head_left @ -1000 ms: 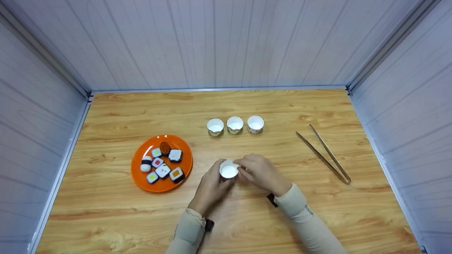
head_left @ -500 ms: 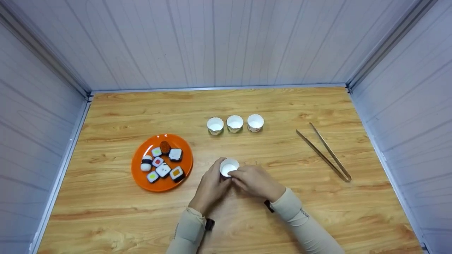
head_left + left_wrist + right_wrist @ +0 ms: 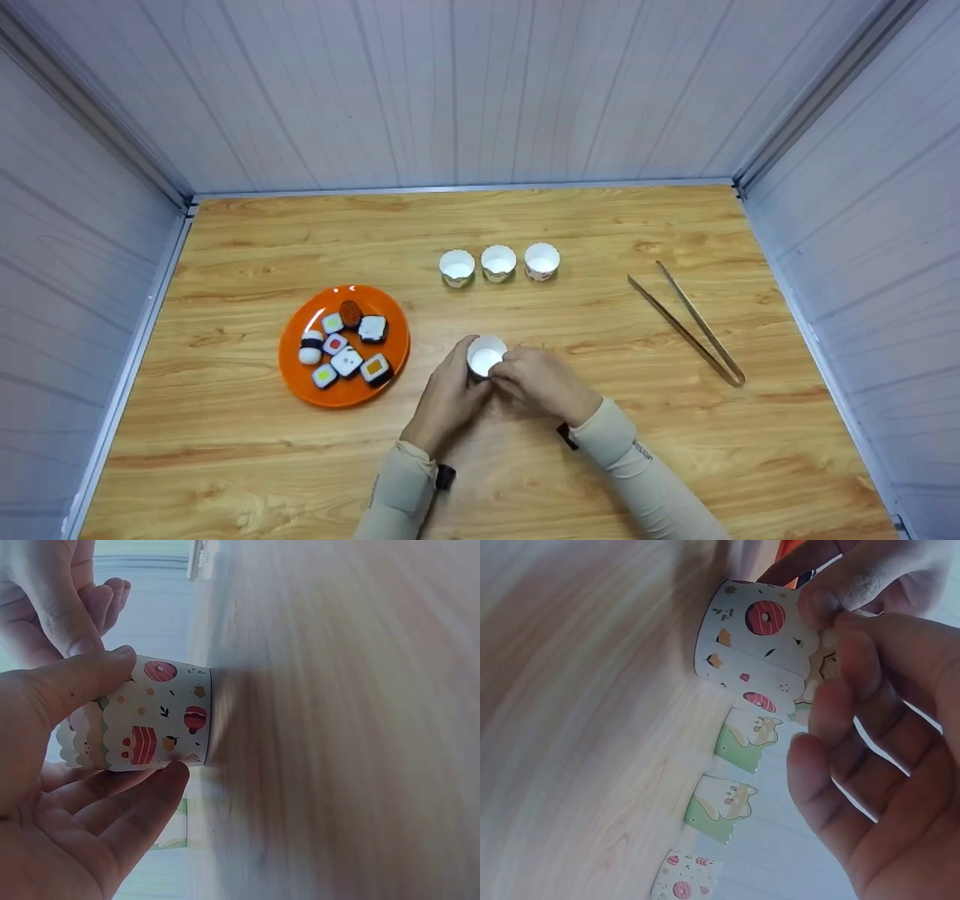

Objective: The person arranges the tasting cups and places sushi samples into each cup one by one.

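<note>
A paper baking cup [image 3: 486, 355] stands upright close to the table between both hands. Its white side carries printed cakes and doughnuts, and the left wrist view shows scalloped edges at its top, one behind another, like nested cups [image 3: 161, 712]. My left hand [image 3: 448, 396] grips it round the side, thumb on one face and fingers on the other. With thumb and index finger my right hand [image 3: 541, 382] pinches the scalloped rim; its other fingers curl loosely in the right wrist view. The cup's white inside faces up in the head view.
Three more baking cups [image 3: 498, 262] stand in a row farther back, two with a green animal print. An orange plate [image 3: 337, 399] with several sushi pieces [image 3: 346, 361] lies at the left. Metal tongs [image 3: 690, 322] lie spread at the right. Panel walls [image 3: 465, 90] border the table.
My right hand has moved slightly left and down along the cup's rim, its fingertips dipping over the near edge. The left hand has kept its hold, and the cup stays in place.
</note>
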The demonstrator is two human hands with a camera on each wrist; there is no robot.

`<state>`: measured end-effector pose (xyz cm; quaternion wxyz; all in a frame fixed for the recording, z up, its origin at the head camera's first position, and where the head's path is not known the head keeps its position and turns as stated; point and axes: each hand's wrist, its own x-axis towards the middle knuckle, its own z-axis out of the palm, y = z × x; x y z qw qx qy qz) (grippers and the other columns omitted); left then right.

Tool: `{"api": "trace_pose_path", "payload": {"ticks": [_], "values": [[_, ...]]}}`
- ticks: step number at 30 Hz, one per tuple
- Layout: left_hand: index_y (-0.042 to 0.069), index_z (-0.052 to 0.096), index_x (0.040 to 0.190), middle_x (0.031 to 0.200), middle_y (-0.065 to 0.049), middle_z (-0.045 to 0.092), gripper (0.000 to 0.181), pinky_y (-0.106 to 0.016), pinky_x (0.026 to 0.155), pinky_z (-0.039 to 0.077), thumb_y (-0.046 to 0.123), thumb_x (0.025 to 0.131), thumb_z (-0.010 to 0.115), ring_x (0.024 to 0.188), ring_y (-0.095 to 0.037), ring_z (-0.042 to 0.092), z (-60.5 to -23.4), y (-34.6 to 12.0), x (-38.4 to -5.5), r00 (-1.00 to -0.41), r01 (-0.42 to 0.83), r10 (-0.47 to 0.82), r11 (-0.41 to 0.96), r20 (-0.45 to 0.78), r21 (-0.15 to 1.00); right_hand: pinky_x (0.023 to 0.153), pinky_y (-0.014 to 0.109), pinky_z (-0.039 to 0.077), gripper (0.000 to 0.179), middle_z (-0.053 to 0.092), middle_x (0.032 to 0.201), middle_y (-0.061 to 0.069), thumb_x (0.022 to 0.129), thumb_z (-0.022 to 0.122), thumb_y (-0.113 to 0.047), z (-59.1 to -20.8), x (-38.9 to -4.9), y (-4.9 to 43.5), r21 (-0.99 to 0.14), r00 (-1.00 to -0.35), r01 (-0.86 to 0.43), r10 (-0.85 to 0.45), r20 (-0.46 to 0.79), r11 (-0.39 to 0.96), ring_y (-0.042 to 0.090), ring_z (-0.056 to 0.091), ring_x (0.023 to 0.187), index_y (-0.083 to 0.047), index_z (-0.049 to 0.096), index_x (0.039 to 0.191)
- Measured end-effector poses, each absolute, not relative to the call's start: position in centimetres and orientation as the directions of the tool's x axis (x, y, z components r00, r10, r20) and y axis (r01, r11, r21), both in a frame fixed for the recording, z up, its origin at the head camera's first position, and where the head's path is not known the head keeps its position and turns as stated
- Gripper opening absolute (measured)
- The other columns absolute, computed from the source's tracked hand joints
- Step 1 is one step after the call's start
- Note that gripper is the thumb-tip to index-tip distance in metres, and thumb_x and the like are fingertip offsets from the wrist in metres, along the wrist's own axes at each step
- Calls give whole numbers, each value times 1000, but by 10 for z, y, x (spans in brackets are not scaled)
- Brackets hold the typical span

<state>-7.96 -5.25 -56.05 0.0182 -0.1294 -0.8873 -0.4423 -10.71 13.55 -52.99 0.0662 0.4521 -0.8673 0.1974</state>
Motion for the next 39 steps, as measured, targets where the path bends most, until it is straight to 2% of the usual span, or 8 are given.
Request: {"api": "trace_pose_path", "payload": {"ticks": [5,12,19,21,23,29,34,39], "values": [[-2,47,139,131,-17,58,62,-44,104,45,5,85,77,124,-28,55,-562,-53,-80,-965,248,213,566,151,786,66,32,54,3,66,81,-3,88,77,-12,-529,-107,137,-299,-602,-796,-741,298,526,15,62,74,-15,75,87],[1,48,139,131,-15,58,60,-43,105,45,8,87,77,124,-27,55,-562,-53,-80,-967,240,207,568,146,787,63,33,53,4,66,81,-1,92,72,-15,-519,-104,139,-301,-594,-802,-736,324,515,16,61,74,-12,75,91],[3,46,142,136,-15,57,62,-44,105,45,14,89,77,126,-27,54,-561,-52,-79,-973,214,195,551,124,807,64,28,54,6,69,82,1,89,75,-8,-498,-113,152,-355,-553,-833,-657,512,425,16,63,73,-7,76,95],[3,47,140,134,-15,58,61,-46,103,46,14,89,77,125,-28,55,-560,-52,-79,-975,205,193,557,114,805,62,26,54,7,70,82,3,88,75,-7,-491,-124,160,-373,-563,-826,-613,554,422,16,63,71,-5,76,95],[4,48,139,132,-15,58,60,-47,102,46,15,88,78,123,-28,56,-560,-52,-80,-976,194,194,567,100,800,63,26,56,9,71,84,6,89,75,-6,-484,-136,172,-399,-605,-796,-563,563,455,17,65,72,-4,76,97],[6,47,141,134,-13,57,61,-46,104,45,18,89,78,126,-27,54,-560,-51,-80,-980,156,193,569,53,808,66,34,58,15,74,94,11,97,67,-14,-473,-178,214,-461,-812,-563,-358,461,686,23,68,77,-4,76,105],[6,48,141,134,-11,57,61,-45,105,45,20,89,78,126,-24,54,-559,-52,-81,-979,151,196,558,47,816,60,43,53,19,73,90,13,99,66,-17,-488,-209,242,-433,-899,-365,-191,395,824,26,66,71,-4,77,104],[7,48,140,134,-12,57,60,-45,104,45,21,90,77,126,-25,54,-560,-52,-80,-979,148,198,553,44,820,55,41,45,21,73,89,12,101,62,-21,-512,-230,251,-434,-969,-216,-138,203,875,26,60,65,-7,77,103]]}}
